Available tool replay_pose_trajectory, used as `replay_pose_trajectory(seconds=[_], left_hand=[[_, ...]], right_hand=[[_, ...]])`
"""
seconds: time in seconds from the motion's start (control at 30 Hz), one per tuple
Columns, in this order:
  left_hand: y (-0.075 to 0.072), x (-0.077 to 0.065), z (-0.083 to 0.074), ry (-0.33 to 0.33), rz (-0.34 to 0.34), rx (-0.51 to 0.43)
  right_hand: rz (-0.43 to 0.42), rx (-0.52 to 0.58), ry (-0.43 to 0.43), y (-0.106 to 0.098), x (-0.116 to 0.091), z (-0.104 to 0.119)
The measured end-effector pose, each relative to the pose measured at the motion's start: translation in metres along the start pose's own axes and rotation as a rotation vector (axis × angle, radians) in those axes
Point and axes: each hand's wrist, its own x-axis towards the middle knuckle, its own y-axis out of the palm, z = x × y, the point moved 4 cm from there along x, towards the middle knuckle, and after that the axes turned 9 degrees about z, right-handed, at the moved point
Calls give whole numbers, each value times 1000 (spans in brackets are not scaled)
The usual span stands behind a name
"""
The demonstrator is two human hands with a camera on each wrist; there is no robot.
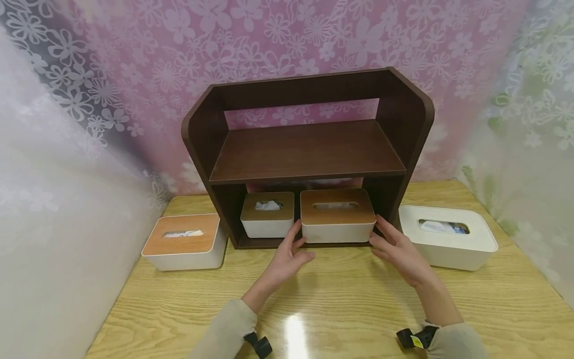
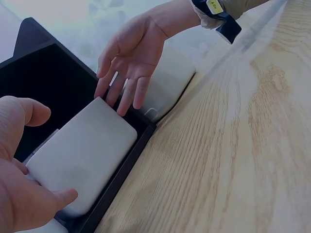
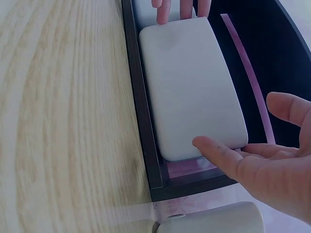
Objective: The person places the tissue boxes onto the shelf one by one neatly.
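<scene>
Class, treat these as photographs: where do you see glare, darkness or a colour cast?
Head: white glare on the table near the bottom edge, warm tones; left wrist: cooler tint, the shelf interior nearly black, background washed out; right wrist: cool again, the central box pale and low in contrast.

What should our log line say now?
Long tissue box: shelf, lower level; left hand: touching left end; right hand: touching right end

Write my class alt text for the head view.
Left hand and right hand flank a brown-lidded tissue box low in a dark shelf unit, beside a smaller tissue box. Another tissue box sits left of the unit, a white one right.
</scene>
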Motion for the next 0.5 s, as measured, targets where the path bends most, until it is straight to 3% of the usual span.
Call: replay_pose_trajectory(seconds=[0.5], left_hand=[[0,4,0,-4,-4,26]], right_hand=[[-11,7,-20,-3,6,-4]])
